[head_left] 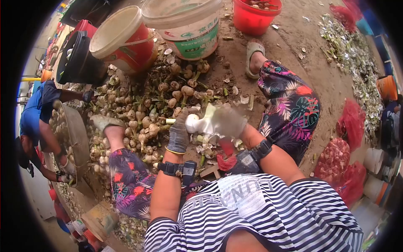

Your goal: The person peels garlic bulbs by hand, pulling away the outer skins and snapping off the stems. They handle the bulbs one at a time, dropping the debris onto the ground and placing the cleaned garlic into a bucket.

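My left hand (179, 133), in a dark grey glove with a yellow-edged cuff, is closed round a white peeled garlic bulb (192, 123). My right hand (230, 122), gloved and smeared by motion, is just right of the bulb. Between the two hands hangs pale peeled skin (208, 119) with a light green piece at its top. My right fingers are too blurred to make out. Below and beyond my hands, unpeeled garlic bulbs (142, 126) with stems lie heaped on the ground.
Beyond the heap stand a white bucket (184, 42), a red-and-white bucket (126, 46) and a red bucket (254, 19). At left a person (37, 117) in blue handles a large basket (75, 134). Red mesh sacks (336, 159) and a peelings pile (352, 63) lie at right.
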A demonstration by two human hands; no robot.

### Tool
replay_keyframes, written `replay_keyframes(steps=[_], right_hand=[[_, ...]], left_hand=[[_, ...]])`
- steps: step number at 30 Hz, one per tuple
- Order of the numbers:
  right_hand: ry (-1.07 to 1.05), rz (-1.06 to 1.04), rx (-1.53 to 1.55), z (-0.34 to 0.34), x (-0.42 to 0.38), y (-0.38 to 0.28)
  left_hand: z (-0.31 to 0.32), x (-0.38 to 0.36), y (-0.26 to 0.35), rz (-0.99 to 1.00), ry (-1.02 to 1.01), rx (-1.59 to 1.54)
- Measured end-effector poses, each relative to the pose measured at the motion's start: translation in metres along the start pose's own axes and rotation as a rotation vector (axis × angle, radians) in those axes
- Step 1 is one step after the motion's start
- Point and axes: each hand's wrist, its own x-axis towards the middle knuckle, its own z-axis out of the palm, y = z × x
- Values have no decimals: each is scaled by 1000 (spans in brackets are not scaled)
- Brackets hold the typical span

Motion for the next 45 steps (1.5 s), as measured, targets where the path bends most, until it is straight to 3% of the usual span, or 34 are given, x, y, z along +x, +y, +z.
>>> replay_keyframes(steps=[2,3,4,5,8,10,12,13,14,16,17,18,20,21,23,24,25,26,27,28,30,31,32,33,34,35,36,37,38,39,40,42,44,45], right_hand=[[184,-482,-916,-31,6,13],[184,-482,-917,-32,7,20],[164,-145,-905,-32,7,23],[142,191,-878,-31,7,26],[20,98,-970,1,4,18],[214,-109,-572,22,0,-19],[30,-413,-139,28,-12,-56],[-105,-224,-45,36,10,-27],[-128,-30,-83,28,-10,-65],[-111,-33,-458,31,-8,-50],[15,-720,-705,29,0,-8],[18,-715,-700,27,1,-13],[-58,130,-145,24,-4,-32],[14,108,38,31,2,-6],[77,56,17,26,9,5],[114,15,12,24,12,12],[137,34,6,23,12,11],[159,53,0,22,12,9],[133,91,-13,20,15,10],[105,132,-23,19,18,10],[191,134,51,8,19,-2],[230,210,76,5,21,0],[264,286,103,3,23,1],[263,290,104,1,25,6],[316,177,-103,0,26,13],[367,62,-309,0,26,16],[368,65,-304,0,25,10],[462,28,-103,-3,25,1],[553,-8,101,-6,24,-5],[617,32,-29,-10,24,-6],[678,75,-158,-15,24,-8],[785,69,-375,-14,29,-3],[805,-162,-402,-12,35,7],[742,-109,-391,-12,31,-7]], left_hand=[[14,-19,23,70,-186,-114],[16,-25,27,176,-230,-162],[18,-29,30,282,-275,-209],[8,-29,40,78,-356,-468],[-9,-20,35,78,-372,-667],[-7,-17,28,75,-383,-663],[2,-16,20,91,-321,-604],[0,-3,13,148,-335,-523],[9,0,30,146,-344,-516],[23,7,82,141,-167,-332],[35,6,116,285,-343,-352],[50,5,151,430,-520,-368],[87,8,187,532,-352,-202],[69,46,184,478,-241,-141],[59,118,144,268,64,558],[23,180,100,498,24,899],[-4,230,61,506,158,1348],[29,218,70,106,218,1520],[10,255,35,282,345,1659],[15,273,29,269,351,1717],[18,324,21,0,207,1849],[28,325,22,3,200,1848],[42,313,27,158,117,1871],[49,306,29,311,35,1885],[43,317,20,304,31,1887],[32,336,6,133,71,1791],[25,345,-2,-30,110,1688],[21,333,1,-31,110,1688],[15,308,5,225,-57,1557],[14,281,9,465,-220,1405],[19,254,12,650,-243,1330],[41,181,26,273,-318,815],[52,117,43,658,-375,1240],[58,88,51,732,-319,1453]])
